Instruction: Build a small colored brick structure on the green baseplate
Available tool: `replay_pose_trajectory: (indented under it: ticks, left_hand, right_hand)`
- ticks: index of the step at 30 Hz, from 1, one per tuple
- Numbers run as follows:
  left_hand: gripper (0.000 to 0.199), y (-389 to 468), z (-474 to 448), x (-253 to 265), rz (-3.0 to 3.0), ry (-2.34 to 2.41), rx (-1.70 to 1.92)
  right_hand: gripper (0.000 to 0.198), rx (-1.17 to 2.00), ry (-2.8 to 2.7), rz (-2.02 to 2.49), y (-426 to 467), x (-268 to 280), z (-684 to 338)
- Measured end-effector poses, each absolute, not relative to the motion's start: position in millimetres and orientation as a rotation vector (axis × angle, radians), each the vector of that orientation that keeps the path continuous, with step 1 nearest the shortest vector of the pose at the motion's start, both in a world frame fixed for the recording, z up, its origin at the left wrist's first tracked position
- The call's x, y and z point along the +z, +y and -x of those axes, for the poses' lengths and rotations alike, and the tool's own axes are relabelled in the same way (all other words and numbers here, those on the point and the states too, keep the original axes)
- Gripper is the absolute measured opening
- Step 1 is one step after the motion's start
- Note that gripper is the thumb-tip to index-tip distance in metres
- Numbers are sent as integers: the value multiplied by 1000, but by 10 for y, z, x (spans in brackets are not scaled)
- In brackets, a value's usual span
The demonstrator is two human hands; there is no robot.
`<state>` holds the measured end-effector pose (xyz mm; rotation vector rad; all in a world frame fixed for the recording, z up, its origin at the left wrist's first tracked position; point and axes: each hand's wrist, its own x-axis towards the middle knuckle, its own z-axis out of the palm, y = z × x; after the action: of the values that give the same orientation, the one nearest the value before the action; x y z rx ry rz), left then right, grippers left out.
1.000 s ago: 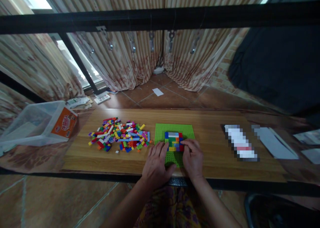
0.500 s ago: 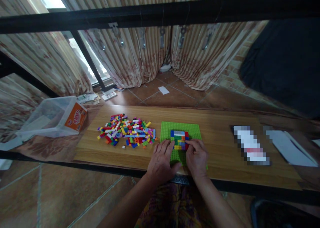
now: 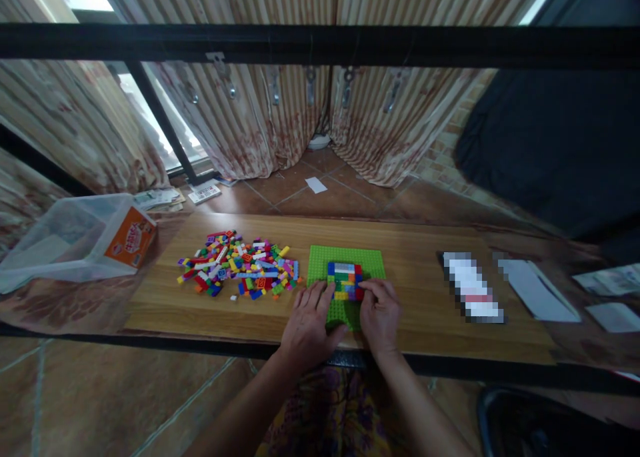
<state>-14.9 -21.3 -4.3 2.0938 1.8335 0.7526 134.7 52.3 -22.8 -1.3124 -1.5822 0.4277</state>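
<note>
A green studded baseplate (image 3: pixel 373 258) lies on the wooden board, bearing a small block of coloured toy bricks (image 3: pixel 345 278) with white, blue, red, yellow and green pieces. My left hand (image 3: pixel 309 317) rests over the plate's left front part, fingers stretched with the thumb apart, fingertips at the left side of the brick block. At its right side is my right hand (image 3: pixel 381 315), fingers curled in, the index fingertip against the red and blue bricks there. Whether a loose brick sits inside those curled fingers is hidden.
Many loose toy bricks (image 3: pixel 245 267) lie heaped left of the baseplate. Farther left a clear plastic box (image 3: pixel 75 237) with an orange label lies on its side. A blurred-out phone (image 3: pixel 473 287) and white papers (image 3: pixel 540 290) are on the right. A black bar (image 3: pixel 320 43) crosses above.
The view has swung slightly to the right and levelled, so everything appears farther left. Both hands keep about the same place at the brick block.
</note>
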Motion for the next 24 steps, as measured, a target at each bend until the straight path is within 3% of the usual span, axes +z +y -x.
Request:
replay_pose_trajectory:
  ticks: [24]
  left_hand:
    - [80, -207, 144, -26, -2111, 1838, 765]
  right_hand:
    - [25, 448, -1607, 1364, 536, -220, -1348]
